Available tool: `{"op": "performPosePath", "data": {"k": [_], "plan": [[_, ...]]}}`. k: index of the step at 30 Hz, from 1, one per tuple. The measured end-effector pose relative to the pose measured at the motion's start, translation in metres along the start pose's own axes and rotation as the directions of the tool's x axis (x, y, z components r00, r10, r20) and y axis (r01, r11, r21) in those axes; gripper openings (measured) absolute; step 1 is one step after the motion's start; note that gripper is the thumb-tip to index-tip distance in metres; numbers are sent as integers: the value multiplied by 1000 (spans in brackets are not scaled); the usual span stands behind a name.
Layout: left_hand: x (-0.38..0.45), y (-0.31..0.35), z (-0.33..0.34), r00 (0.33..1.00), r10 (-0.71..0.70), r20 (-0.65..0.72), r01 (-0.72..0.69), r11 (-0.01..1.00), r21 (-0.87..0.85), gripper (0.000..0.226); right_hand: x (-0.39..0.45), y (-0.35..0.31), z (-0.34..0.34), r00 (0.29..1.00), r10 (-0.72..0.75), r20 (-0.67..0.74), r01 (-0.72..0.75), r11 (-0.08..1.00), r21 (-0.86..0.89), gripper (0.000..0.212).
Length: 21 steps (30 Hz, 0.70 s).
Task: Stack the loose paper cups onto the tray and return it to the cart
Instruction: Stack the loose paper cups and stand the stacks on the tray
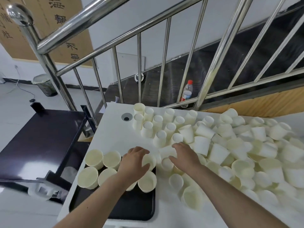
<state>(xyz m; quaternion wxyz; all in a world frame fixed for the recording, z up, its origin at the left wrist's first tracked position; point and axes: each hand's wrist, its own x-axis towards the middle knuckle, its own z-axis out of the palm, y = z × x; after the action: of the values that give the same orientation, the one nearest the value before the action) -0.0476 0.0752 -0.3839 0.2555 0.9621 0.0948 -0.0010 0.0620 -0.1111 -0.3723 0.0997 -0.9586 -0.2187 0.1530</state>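
A black tray (134,206) lies at the front left of the white table (115,137). Several cream paper cups stand upright on its far half, such as one cup (94,157). My left hand (134,160) is over the tray's far right corner, fingers curled round an upright cup (150,160). My right hand (184,155) reaches beside it, fingers spread and resting on loose cups (167,163) at the pile's left edge. A big pile of loose cups (238,153) covers the table's right side, some upside down, some on their sides.
A dark cart (36,143) stands left of the table, its top shelf bare. A steel stair railing (139,63) runs behind the table. A plastic bottle (186,92) stands beyond the railing. A round hole (126,116) sits in the table's far left.
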Motion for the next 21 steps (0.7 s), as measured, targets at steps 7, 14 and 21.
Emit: {"op": "performPosePath", "data": {"k": [7, 14, 21], "plan": [[5, 7, 13, 999, -52, -2, 52, 999, 8, 46, 24, 14, 2, 997, 72, 26, -72, 997, -7, 24], [40, -13, 12, 998, -55, 15, 56, 998, -27, 44, 56, 15, 9, 982, 175, 69, -176, 984, 20, 31], [63, -23, 17, 996, -52, 67, 55, 998, -40, 44, 77, 11, 19, 978, 174, 114, -199, 941, 275, 29]]}}
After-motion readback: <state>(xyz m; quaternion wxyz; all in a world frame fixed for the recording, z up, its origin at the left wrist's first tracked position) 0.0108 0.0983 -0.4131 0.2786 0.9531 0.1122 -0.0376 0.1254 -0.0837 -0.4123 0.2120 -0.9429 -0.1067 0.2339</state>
